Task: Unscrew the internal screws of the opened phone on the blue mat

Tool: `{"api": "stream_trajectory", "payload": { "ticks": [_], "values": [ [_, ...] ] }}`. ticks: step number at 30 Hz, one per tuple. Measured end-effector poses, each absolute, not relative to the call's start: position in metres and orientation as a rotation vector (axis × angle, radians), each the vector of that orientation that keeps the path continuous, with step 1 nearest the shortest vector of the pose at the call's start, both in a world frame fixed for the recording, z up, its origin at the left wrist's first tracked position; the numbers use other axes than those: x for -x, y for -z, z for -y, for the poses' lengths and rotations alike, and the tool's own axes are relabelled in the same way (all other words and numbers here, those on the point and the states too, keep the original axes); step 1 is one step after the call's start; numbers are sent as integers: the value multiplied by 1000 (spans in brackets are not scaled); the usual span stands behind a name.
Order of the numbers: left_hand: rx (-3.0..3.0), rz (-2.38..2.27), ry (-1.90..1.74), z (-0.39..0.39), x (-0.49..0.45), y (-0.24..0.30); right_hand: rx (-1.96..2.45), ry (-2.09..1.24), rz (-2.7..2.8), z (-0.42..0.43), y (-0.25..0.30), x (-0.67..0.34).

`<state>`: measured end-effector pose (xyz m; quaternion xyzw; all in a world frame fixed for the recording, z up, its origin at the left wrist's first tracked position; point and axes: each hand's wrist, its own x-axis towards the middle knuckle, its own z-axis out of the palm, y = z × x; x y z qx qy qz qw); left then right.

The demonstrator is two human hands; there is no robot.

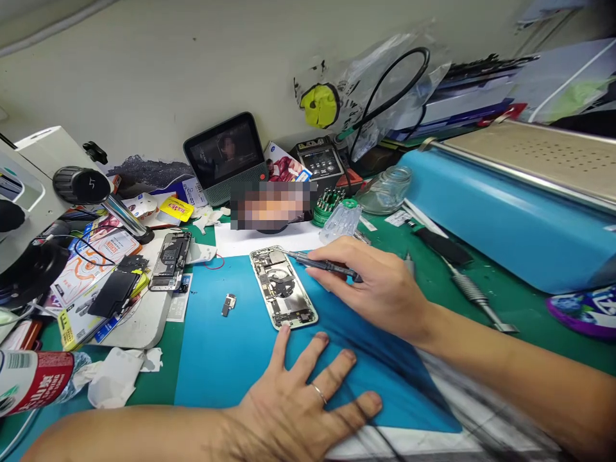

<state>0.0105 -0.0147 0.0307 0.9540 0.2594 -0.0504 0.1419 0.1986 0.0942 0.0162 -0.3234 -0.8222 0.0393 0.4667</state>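
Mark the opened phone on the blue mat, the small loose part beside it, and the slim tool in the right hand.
Opened phone (283, 289): head view, middle of its exposed inside.
Small loose part (228, 305): head view, its middle.
Slim tool (321, 262): head view, its dark shaft.

A glass jar (389, 188) sits between a display (225, 153) and blue-sided unit (500, 218).

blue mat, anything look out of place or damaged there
A small component lies loose on the blue mat, left of the opened phone, set apart from it, so it looks astray; no obvious damage shows.
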Motion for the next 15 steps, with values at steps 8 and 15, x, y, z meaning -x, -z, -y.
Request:
{"api": "stream_trajectory", "payload": {
  "ticks": [8, 15],
  "values": [
    [-2702, -749, 122, 17, -11, -21, 896, -233, 1882, -91, -15, -200],
    [-2685, -745, 120, 16, -11, -21, 881, -346, 1766, -90, -15, -200]
  ]
}}
